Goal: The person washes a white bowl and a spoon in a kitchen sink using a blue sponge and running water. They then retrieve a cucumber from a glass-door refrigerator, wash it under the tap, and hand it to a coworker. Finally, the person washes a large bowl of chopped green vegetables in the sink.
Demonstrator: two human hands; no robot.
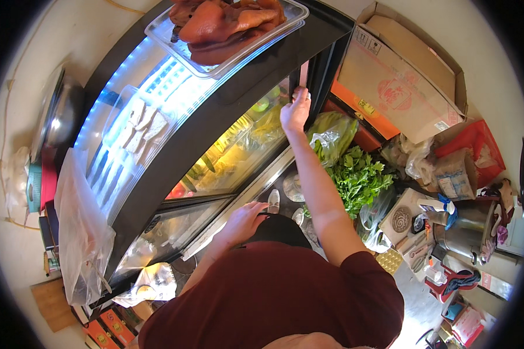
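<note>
My right hand is closed around the edge of a sliding glass door at the right end of a lit display fridge. Low at the centre, my left hand is held near my waist with nothing visible in it; its fingers are loosely extended. Behind the glass are bagged produce, a green round vegetable and red ones. A clear tray of reddish-brown cooked meat stands on top of the fridge. Pale blocks lie inside its upper lit part.
Leafy greens and a plastic bag of green vegetables stand right of my arm, below a large cardboard box. A spray bottle and a metal pot are farther right. A plastic bag hangs at the fridge's left end.
</note>
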